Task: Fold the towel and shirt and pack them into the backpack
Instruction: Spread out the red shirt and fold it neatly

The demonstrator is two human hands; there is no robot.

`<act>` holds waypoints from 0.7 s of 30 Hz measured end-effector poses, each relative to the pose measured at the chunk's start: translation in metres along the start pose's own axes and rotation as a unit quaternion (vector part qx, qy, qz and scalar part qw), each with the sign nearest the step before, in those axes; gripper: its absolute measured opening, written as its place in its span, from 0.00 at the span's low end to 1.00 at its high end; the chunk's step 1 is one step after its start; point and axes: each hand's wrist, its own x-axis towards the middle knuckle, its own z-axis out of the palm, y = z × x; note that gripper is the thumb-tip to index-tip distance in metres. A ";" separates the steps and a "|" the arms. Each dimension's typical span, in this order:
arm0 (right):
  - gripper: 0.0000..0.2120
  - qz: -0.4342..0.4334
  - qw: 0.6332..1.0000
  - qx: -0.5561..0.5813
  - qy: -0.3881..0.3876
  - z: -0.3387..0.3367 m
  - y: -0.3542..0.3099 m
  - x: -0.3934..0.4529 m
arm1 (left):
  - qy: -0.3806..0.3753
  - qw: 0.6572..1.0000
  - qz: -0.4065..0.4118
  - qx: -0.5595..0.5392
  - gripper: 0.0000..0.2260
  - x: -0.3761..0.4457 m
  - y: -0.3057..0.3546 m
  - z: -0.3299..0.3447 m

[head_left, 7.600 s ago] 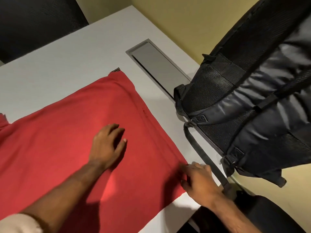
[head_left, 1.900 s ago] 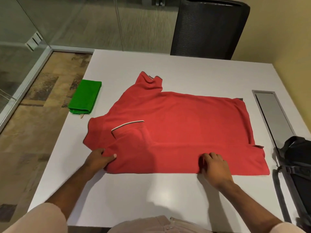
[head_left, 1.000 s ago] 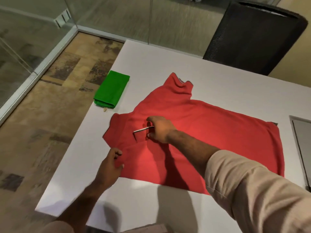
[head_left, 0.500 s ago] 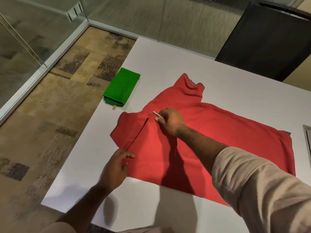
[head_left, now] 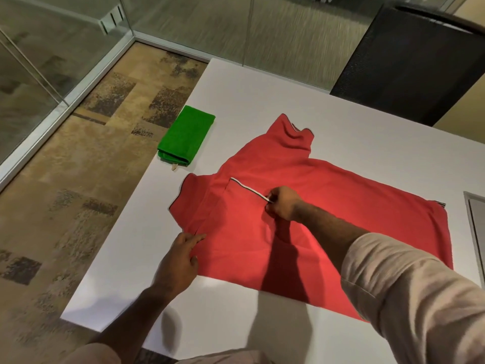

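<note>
At the far left edge of the white bench (head_left: 262,80) we saw the green towel (head_left: 186,135), already folded. Just right of it the red shirt (head_left: 341,206) lay spread flat, one sleeve turned in over the body. The left hand (head_left: 181,258) rested at the shirt's near-left edge with fingers straight, gripping nothing. Further right, the right hand (head_left: 282,203) pinched the white-trimmed sleeve hem (head_left: 249,190) between curled fingers. A black chair (head_left: 409,56) stood beyond the bench.
</note>
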 end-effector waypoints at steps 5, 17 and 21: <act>0.02 -0.089 0.990 0.033 0.104 0.002 -0.007 -0.018 | 0.013 1.000 0.005 0.014 0.26 -0.002 0.003 0.001; 0.10 -0.354 0.897 -0.221 0.149 0.118 0.023 -0.130 | 0.152 0.980 -0.024 0.123 0.09 -0.006 0.008 0.002; 0.05 -0.168 0.967 0.041 0.187 0.131 0.020 -0.142 | 0.102 0.984 -0.091 -0.113 0.09 -0.005 0.014 -0.004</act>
